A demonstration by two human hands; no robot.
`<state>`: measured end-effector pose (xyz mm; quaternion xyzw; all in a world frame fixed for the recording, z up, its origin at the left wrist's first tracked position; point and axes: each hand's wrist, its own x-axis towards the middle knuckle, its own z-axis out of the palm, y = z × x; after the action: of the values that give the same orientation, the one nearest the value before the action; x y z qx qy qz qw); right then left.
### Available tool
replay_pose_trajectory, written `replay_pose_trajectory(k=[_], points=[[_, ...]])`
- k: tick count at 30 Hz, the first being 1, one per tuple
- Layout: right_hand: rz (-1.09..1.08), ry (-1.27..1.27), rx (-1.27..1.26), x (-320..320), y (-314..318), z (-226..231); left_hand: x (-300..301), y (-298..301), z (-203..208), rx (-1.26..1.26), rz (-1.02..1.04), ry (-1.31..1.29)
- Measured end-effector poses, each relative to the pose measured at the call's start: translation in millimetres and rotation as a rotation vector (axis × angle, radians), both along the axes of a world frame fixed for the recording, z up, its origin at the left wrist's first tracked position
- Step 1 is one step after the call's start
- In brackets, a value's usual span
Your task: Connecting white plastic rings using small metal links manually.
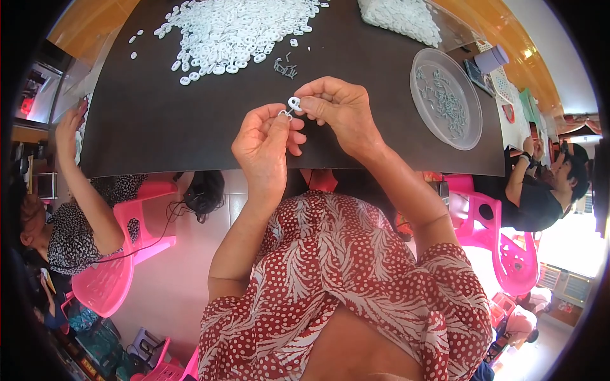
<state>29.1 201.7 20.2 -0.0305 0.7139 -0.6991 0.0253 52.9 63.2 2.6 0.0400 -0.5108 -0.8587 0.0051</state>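
White plastic ring [294, 103] sits pinched in your right hand [340, 114] above the dark table [190, 120], while your left hand [264, 143] pinches a small metal clip [284, 113] against it. You seem mid-assembly; seating the clip likely calls for steady pressure.

A dark tabletop [190, 127] carries a broad heap of small white plastic rings [235, 28] at its far side. Just beside the heap lies a little cluster of metal screws [285, 67]. Toward the right sits a clear round dish [445, 98] with more screws, and a clear bag of white parts [400, 18] lies beyond it.
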Motion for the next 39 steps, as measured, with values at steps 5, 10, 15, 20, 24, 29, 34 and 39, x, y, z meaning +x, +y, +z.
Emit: replay_pose_trajectory(k=[5, 10, 15, 20, 24, 29, 34, 39], points=[[-0.035, 0.033, -0.002, 2.2, -6.0, 1.3, 0.5, -0.2, -1.6, 0.003, 0.006, -0.004], [-0.063, 0.072, 0.013, 5.1, -9.6, 0.1, 0.6, 1.3, -5.6, -0.004, 0.013, 0.028], [-0.069, 0.142, 0.016, 5.9, -12.5, -6.0, -1.0, 2.4, -6.8, 0.030, 0.001, 0.019], [-0.071, 0.128, -0.015, 6.4, -15.2, -4.8, -0.9, 4.5, -8.4, 0.087, -0.012, 0.048], [-0.063, 0.077, -0.048, 7.5, -15.6, -3.8, -1.7, 5.7, -10.5, 0.089, 0.018, 0.119], [-0.100, 0.175, 0.093, 10.1, -16.1, -5.7, -1.8, 6.3, -10.1, 0.095, 0.008, 0.113], [-0.081, 0.326, 0.297, 15.2, -12.7, -5.6, -3.9, 3.7, -9.8, 0.145, 0.000, 0.055], [-0.129, 0.718, 0.650, 18.6, -16.9, -2.1, -3.2, 6.1, -7.6, 0.179, 0.074, 0.024]])
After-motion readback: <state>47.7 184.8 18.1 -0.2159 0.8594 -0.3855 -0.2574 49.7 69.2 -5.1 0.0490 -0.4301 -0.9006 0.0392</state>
